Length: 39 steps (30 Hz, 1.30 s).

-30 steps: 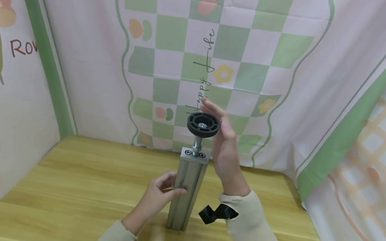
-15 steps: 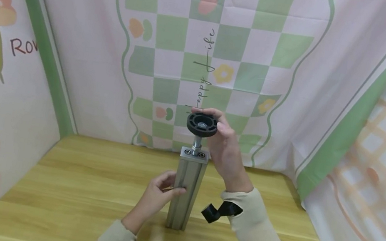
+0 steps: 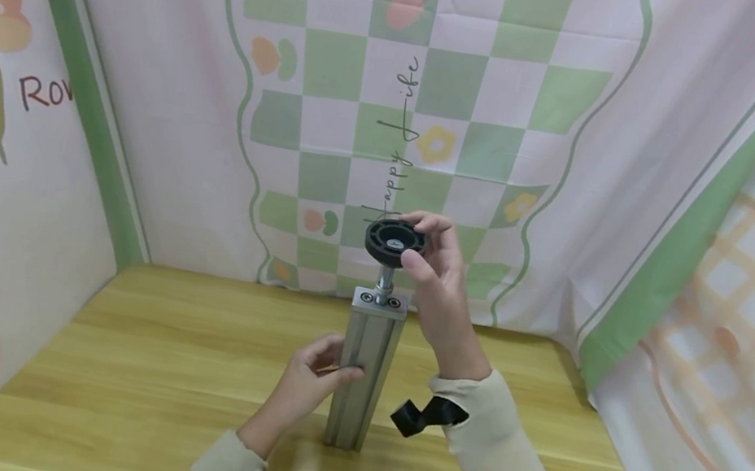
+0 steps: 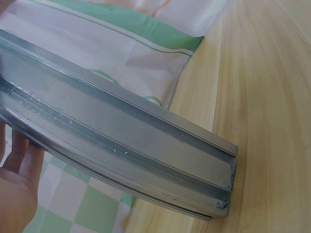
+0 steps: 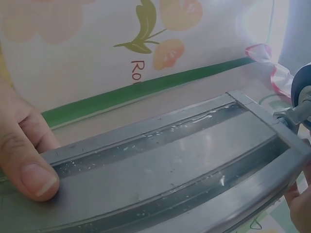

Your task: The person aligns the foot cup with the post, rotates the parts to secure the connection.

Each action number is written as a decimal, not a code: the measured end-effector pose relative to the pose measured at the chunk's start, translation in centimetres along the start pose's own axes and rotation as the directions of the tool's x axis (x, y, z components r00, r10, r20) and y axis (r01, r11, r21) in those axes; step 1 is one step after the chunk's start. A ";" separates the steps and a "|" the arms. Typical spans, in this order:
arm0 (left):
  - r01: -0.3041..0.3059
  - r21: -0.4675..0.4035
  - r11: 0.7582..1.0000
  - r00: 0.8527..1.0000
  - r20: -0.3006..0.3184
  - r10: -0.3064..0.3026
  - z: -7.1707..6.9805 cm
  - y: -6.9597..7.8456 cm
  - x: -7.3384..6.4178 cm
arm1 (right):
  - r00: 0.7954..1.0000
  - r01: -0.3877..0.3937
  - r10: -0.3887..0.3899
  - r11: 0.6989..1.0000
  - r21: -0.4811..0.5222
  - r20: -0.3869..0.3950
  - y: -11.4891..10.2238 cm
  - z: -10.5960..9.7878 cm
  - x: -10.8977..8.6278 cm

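Observation:
An aluminium extrusion stands upright on the wooden table, grooves running along its length. On its top end sits a metal plate with two screws. A levelling foot rises from this plate on a metal stem, its black ribbed disc facing up. My left hand grips the extrusion from the left, around mid-height, thumb across the near face. My right hand pinches the disc's right rim, thumb in front and fingers behind. The right wrist view shows the left thumb pressed against the extrusion.
The wooden table lies beneath both arms. A white cloth with green checks hangs behind it, and printed cloths close off the left and right sides. Black straps are worn on both wrists.
The right hand's fingers have curled over the disc's far rim and its thumb has come round to the near right side. The left hand and the extrusion have stayed put.

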State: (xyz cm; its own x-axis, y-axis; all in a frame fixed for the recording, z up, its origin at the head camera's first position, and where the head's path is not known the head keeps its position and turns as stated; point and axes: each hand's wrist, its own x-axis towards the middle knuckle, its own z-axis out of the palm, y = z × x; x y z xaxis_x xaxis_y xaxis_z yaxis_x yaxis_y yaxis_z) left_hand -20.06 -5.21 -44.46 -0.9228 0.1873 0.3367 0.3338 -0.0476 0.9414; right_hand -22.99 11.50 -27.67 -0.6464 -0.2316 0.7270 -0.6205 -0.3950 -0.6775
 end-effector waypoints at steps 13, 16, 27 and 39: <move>0.017 -0.001 1.000 1.000 0.005 -0.017 -0.1 0.0 -0.2 | 0.996 0.068 -0.078 0.977 -0.203 -0.039 -0.4 0.5 -0.2; 0.029 0.003 1.000 1.000 0.001 -0.029 -0.1 -0.1 -0.1 | 0.999 0.054 -0.052 0.984 -0.169 0.013 -0.4 0.4 -0.1; 0.022 -0.007 1.000 1.000 0.001 -0.022 -0.1 -0.1 0.0 | 0.988 0.068 -0.065 0.998 -0.018 0.143 -0.1 0.0 0.1; 0.003 -0.001 1.000 1.000 0.001 -0.003 0.0 -0.1 0.0 | 0.996 -0.009 0.012 1.000 -0.030 0.086 -0.4 0.0 -0.1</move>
State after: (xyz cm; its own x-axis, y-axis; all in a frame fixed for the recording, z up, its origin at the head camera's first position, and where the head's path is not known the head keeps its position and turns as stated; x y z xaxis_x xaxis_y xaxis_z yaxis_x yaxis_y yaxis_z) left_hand -20.13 -5.20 -44.57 -0.9237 0.1883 0.3335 0.3306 -0.0479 0.9426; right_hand -22.70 11.67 -27.43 -0.6132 -0.3114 0.7260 -0.6277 -0.3659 -0.6871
